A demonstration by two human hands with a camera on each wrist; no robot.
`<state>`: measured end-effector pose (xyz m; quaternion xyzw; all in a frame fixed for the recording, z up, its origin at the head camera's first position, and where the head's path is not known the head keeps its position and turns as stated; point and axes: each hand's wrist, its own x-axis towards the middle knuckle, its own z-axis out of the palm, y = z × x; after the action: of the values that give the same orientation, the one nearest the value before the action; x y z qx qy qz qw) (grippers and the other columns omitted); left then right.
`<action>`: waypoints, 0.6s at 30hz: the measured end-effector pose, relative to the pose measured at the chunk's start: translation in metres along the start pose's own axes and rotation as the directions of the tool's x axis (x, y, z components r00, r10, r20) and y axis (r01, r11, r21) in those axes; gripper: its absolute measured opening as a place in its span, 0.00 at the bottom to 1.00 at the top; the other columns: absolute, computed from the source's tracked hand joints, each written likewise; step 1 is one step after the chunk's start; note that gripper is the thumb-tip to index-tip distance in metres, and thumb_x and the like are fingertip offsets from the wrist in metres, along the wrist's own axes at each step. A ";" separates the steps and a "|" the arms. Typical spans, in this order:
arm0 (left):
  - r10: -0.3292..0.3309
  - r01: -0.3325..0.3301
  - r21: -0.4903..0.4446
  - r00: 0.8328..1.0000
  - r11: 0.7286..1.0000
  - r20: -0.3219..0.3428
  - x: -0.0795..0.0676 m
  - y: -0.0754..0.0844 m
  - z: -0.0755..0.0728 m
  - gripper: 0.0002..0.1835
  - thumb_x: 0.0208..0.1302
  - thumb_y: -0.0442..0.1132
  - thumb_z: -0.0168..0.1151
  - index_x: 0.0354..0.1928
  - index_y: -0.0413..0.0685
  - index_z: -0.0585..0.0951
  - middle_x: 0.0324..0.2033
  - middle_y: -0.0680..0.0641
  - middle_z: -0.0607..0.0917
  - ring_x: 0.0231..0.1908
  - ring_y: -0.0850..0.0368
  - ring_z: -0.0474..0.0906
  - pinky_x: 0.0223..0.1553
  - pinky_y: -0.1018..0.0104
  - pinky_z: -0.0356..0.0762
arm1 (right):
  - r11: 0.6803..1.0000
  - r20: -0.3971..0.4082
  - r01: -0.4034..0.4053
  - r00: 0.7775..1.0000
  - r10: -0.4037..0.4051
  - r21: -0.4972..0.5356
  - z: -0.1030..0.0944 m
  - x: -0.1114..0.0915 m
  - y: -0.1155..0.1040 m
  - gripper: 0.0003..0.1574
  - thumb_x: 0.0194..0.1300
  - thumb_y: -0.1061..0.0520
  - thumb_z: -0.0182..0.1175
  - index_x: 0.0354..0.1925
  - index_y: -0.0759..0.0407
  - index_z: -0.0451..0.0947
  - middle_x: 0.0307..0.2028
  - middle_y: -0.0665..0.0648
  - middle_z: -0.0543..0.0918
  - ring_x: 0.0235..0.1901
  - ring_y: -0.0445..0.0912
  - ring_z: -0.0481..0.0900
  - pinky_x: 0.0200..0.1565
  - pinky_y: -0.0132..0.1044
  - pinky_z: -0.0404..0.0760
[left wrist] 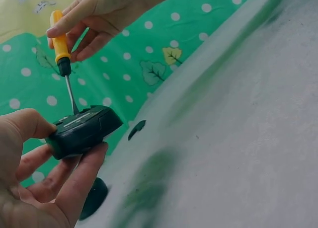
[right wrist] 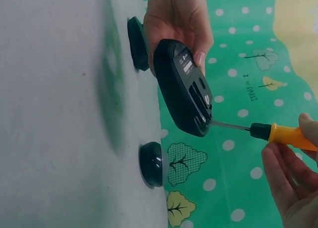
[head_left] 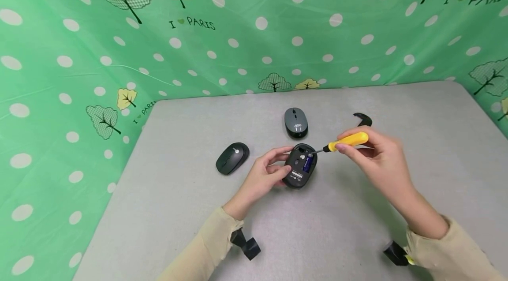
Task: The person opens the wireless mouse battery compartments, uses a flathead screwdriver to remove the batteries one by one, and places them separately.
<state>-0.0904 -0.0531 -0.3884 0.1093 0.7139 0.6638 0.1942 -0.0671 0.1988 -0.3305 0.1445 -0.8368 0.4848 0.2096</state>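
Note:
My left hand (head_left: 259, 177) grips a black computer mouse (head_left: 297, 178) by its side, thumb over the edge, with the underside facing up. The battery bay is uncovered, and a blue battery (head_left: 307, 163) lies in it. In my right hand (head_left: 382, 162) is a screwdriver with a yellow handle (head_left: 351, 140), pinched between thumb and fingers. Its metal shaft (right wrist: 229, 125) reaches the mouse at the end of the bay, as the right wrist view shows. Both wrist views show the mouse (left wrist: 84, 131) held up above the table, tilted.
A grey mouse (head_left: 296, 121) stands behind the held one, and another black mouse (head_left: 232, 158) sits to the left. A curved black cover piece (head_left: 363, 119) lies beyond my right hand. Green patterned cloth (head_left: 254, 43) hangs behind the grey table (head_left: 178, 210).

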 end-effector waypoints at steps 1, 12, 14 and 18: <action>-0.001 0.001 -0.002 1.000 1.000 0.001 0.000 0.000 0.000 0.28 0.66 0.30 0.58 0.69 0.45 0.71 0.60 0.34 0.79 0.40 0.60 0.84 0.35 0.47 0.88 | 1.000 0.009 0.002 1.000 -0.002 -0.012 0.000 0.000 0.000 0.12 0.55 0.70 0.71 0.38 0.61 0.83 0.34 0.31 0.81 0.30 0.27 0.81 0.34 0.18 0.82; 0.017 -0.017 0.001 0.999 1.000 0.040 0.000 -0.001 0.001 0.27 0.67 0.30 0.59 0.69 0.43 0.72 0.60 0.34 0.79 0.41 0.61 0.85 0.35 0.50 0.88 | 0.932 0.078 -0.176 0.984 0.160 0.318 -0.005 0.005 0.019 0.05 0.67 0.68 0.61 0.42 0.67 0.80 0.34 0.48 0.86 0.31 0.37 0.86 0.36 0.28 0.87; 0.021 -0.022 0.002 0.999 1.000 0.049 0.000 -0.001 0.001 0.27 0.67 0.30 0.58 0.69 0.43 0.72 0.60 0.34 0.79 0.41 0.61 0.85 0.35 0.48 0.87 | 0.886 0.098 -0.211 0.977 0.187 0.412 -0.007 0.006 0.025 0.05 0.68 0.69 0.59 0.42 0.65 0.80 0.34 0.49 0.86 0.31 0.38 0.87 0.36 0.29 0.87; 0.025 -0.025 0.005 0.997 1.000 0.068 0.001 0.000 0.002 0.28 0.67 0.29 0.58 0.69 0.42 0.71 0.61 0.33 0.78 0.42 0.60 0.85 0.37 0.43 0.86 | 0.829 0.143 -0.275 0.961 0.235 0.487 -0.011 0.008 0.033 0.07 0.70 0.67 0.58 0.43 0.59 0.80 0.34 0.48 0.86 0.32 0.38 0.87 0.36 0.30 0.87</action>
<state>-0.0901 -0.0512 -0.3890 0.1411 0.7074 0.6601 0.2096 -0.0868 0.2248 -0.3464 0.0995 -0.7006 0.7035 0.0658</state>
